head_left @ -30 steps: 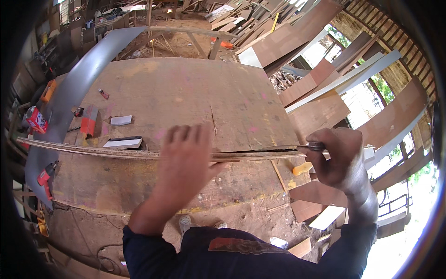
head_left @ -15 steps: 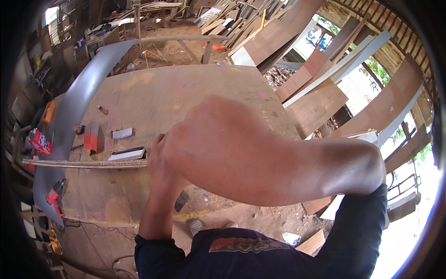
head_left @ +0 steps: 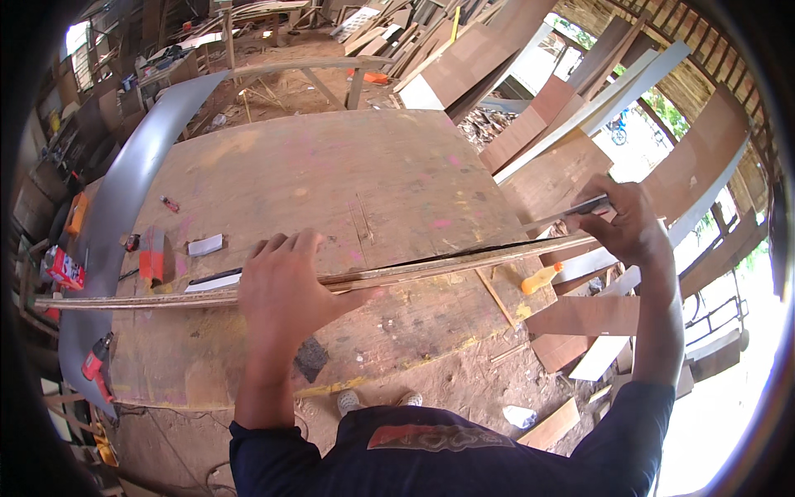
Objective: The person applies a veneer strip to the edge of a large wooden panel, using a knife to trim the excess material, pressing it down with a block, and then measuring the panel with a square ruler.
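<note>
the right hand point(head_left: 625, 219) is clenching a slim bladed tool point(head_left: 592, 205), its fingers folding round the dark handle and its blade pointing leftward, out of the grip. the left hand point(head_left: 286, 290) is straddling the edge of a thin layered board point(head_left: 447, 267), its fingers spreading on the far side and its thumb lying on the near side; how tightly it is pressing, i cannot tell. the board is running beneath the left palm, extending well out to the left of that grip and rising rightward until it is passing just below the right hand. between the two grips a dark gap is showing along its far side.

under both hands a stained worktable point(head_left: 306, 166) is spreading. left of the left grip a white block point(head_left: 205, 246) and an orange-red scraper point(head_left: 151, 258) are lying; farther out, a red and white box point(head_left: 65, 267) is carrying print too small to make out, and a red power tool point(head_left: 95, 364) is resting nearer the body. below and left of the right grip a yellow bottle point(head_left: 538, 280) is leaning over. nearer the body than either grip, the dark shirt point(head_left: 505, 472) is bearing a red and grey printed panel point(head_left: 439, 437), its lettering blurring into the design.
</note>
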`<state>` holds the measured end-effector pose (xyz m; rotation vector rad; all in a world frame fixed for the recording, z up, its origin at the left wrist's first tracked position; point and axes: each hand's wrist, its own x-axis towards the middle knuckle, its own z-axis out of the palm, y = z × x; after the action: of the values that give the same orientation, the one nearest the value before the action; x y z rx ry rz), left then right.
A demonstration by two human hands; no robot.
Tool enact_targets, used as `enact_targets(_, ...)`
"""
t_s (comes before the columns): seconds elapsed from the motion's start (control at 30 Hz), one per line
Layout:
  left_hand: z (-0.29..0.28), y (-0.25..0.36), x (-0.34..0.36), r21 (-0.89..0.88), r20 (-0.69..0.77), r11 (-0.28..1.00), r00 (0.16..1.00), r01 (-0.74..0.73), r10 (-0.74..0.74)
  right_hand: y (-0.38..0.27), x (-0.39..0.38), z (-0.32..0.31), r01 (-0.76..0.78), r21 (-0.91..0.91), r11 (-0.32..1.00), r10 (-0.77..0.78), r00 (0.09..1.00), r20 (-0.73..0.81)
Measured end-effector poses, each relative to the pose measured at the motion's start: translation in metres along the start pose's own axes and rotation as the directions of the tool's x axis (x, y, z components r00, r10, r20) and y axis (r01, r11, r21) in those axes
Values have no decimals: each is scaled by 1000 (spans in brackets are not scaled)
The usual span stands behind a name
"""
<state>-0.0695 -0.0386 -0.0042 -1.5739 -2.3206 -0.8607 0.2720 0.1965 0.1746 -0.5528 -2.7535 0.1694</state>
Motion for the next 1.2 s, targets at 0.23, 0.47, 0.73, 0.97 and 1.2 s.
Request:
enact_targets(0.23, -5, 8, 7, 9, 11, 1000, 999, 30, -30, 109, -81, 6, -388, 93, 917, 397, 911, -116)
enact_targets(0.47, 0, 2, 3, 13, 8, 999, 999, -31, 31, 115, -109, -66, -483, -36, 875, 453, 843, -290)
enact_targets(0.73, -7, 6, -8, 42, -23, 999, 1000, -11, 12, -8, -20, -16, 225, -284, 932, -237, 971, -9)
enact_targets(0.97, 3, 5, -11, 0, -23, 998, 998, -55, 55, -89, -11, 27, 280, -464, 841, -265, 959, 100)
enact_targets(1.2, -1, 9, -1, -76, -65, 997, 998, -2, -3, -141, 43, 4, 365, -475, 800, -259, 926, 275)
